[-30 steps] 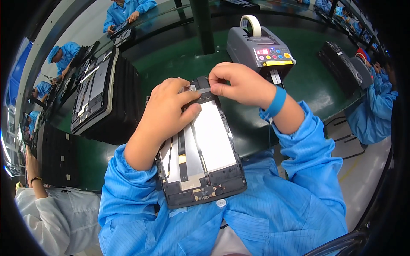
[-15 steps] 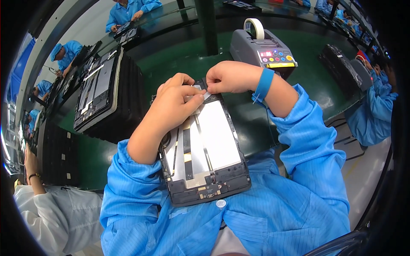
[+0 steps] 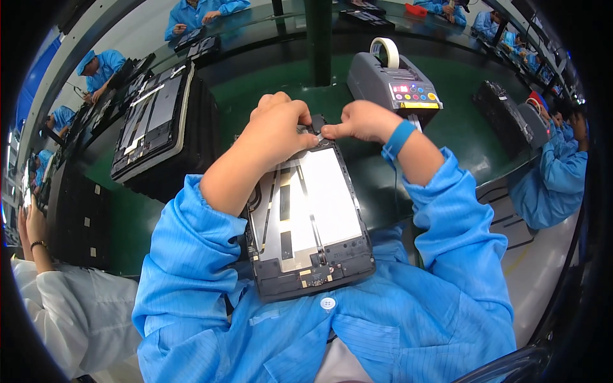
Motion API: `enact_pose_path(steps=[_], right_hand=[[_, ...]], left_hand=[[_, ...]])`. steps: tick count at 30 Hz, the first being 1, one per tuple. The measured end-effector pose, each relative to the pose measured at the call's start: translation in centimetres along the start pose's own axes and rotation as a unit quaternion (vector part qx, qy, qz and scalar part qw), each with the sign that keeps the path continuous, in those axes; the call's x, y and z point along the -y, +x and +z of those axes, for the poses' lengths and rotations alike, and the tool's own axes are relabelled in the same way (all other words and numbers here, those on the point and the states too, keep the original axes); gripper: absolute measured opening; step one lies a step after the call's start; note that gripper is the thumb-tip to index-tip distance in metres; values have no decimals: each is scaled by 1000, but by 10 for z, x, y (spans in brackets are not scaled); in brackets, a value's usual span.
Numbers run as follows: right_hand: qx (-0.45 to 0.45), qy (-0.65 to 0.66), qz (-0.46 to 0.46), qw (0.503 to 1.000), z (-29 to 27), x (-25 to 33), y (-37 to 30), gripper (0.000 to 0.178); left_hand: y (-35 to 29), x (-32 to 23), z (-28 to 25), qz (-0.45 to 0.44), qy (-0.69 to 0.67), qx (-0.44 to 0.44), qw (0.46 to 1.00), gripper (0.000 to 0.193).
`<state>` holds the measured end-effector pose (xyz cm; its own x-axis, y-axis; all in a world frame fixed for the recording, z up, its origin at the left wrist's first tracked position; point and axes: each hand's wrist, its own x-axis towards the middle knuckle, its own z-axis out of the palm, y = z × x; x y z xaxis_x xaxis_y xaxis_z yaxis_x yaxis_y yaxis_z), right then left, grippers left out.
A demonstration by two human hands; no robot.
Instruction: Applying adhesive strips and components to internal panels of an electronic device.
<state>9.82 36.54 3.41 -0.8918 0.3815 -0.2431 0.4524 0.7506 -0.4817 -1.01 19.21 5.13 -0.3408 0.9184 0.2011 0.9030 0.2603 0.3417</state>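
Note:
An opened tablet (image 3: 332, 210) tilts toward me, its near edge against my blue smock and its inner parts facing up. My left hand (image 3: 278, 127) is closed over its far left part, fingers curled and thumb pressed down near the top edge. At the far right corner my right hand (image 3: 367, 121) is closed, its thumb tip against a small pale strip of tape (image 3: 321, 136) between the two thumbs. The undersides of the fingers are hidden. A blue band (image 3: 399, 138) with a cord circles my right wrist.
A grey tape dispenser (image 3: 393, 83) carrying a pale roll stands beyond my right hand. To the left rises a stack of opened tablets (image 3: 153, 121). Another dark stack (image 3: 504, 115) is at far right. A dark post (image 3: 319, 45) stands ahead; people in blue work around the green table (image 3: 255, 96).
The pale strip has gone from between my fingertips down toward the tablet's far right corner. My right hand has moved slightly right, its thumb now stretched out. A short tape end now shows at the dispenser.

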Motion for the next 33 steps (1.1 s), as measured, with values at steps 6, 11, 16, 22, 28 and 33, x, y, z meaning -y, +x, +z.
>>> enact_pose_path(steps=[6, 11, 16, 22, 28, 33], right_hand=[[-181, 356, -142, 906, 64, -21, -68, 31], [-63, 261, -218, 938, 94, -11, -141, 93], [5, 351, -231, 907, 93, 6, -139, 101], [-40, 448, -301, 841, 56, 88, -108, 82], [-21, 462, -319, 827, 25, 191, 0, 52], [-43, 429, -286, 856, 42, 223, 85, 62]], left_hand=[[-75, 11, -8, 22, -67, -171, 983, 57], [-177, 6, 15, -3, -415, -92, 905, 94], [-195, 1, 24, 52, -436, -77, 895, 114], [-161, -40, -63, 61, -597, -310, 738, 121], [-142, 102, -145, 76, -476, -274, 832, 105], [-120, 219, -152, 58, -736, -137, 660, 103]])
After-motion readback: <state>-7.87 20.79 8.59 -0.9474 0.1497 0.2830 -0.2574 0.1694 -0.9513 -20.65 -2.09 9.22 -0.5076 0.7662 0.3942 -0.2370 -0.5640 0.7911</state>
